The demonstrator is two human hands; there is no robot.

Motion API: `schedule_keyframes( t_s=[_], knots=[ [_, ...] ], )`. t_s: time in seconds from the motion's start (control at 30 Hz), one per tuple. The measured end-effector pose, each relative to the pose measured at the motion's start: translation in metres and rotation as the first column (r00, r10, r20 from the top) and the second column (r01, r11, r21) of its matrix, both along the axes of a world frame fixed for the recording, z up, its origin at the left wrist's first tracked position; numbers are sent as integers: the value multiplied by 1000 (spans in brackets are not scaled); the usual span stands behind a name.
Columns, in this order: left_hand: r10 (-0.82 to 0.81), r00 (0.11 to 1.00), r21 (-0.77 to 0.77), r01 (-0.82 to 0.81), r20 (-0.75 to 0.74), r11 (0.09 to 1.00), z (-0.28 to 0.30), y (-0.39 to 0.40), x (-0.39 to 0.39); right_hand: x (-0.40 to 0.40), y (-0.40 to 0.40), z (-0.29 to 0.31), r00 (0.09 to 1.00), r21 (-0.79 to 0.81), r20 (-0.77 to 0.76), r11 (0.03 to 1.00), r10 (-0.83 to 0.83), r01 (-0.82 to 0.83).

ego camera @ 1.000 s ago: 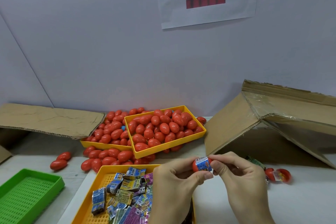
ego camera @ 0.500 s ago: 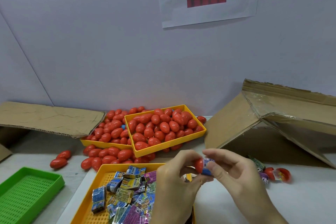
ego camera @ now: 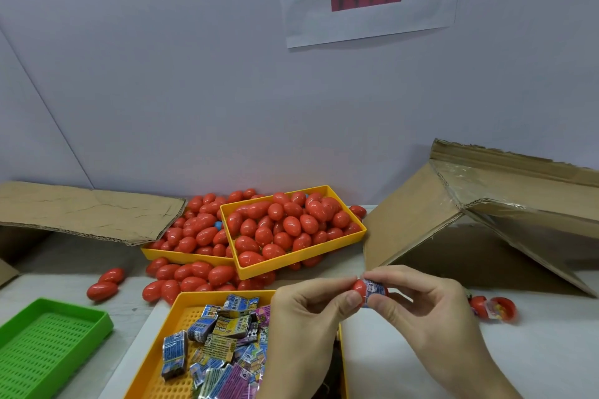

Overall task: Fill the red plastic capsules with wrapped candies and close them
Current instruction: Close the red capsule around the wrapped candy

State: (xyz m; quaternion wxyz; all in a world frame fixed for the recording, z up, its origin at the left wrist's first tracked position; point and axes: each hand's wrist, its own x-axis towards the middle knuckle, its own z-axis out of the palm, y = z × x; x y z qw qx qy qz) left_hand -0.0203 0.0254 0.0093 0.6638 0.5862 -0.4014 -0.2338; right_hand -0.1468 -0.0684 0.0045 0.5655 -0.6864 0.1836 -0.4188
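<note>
On the desk (ego camera: 534, 350), two yellow trays (ego camera: 337, 257) heaped with red capsules (ego camera: 285, 230) sit at the back, well apart from the hands, and a nearer yellow tray (ego camera: 181, 311) holds the wrapped candies (ego camera: 220, 340). Just above that tray's far right corner both hands meet over one capsule half (ego camera: 358, 289) with a blue-wrapped candy (ego camera: 374, 290) poking out of it.

The step looks like seating the candy. To do it well, the wrapper's corners should be tucked fully below the rim, pushed straight along the shell's axis, so nothing snags when the other half goes on.

The left hand (ego camera: 311, 311) pinches the red shell between thumb and forefinger, wrist low over the candy tray. The right hand (ego camera: 421, 304) pinches the candy, its fingers curled over the top, its forearm angling in from the lower right.
</note>
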Motion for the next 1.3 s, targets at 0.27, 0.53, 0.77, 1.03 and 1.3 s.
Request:
schedule_keyframes(
  t_s=[0.27, 0.53, 0.77, 1.03, 1.3],
  knots=[
    [-50, 982, 10, 53, -185, 999, 3, 0, -1, 0, -3, -1, 999, 7, -20, 1000, -29, 29],
    [-140, 855, -26, 146, -500, 989, 4, -1, 1, 2, -2, -2, 988, -164, -68, 978, -140, 127],
    [-131, 880, -9, 142, -457, 990, -1, -4, -1, 0, -1, 1, 993, -165, -38, 981, -110, 102],
    [-152, 913, -26, 154, -379, 988, -1, -2, -3, 4, 1, -2, 985, -87, -16, 981, -173, 171],
    [-40, 994, -55, 46, 97, 997, -2, 1, -9, 3, 0, -5, 982, -69, -41, 981, -183, 180]
  ],
)
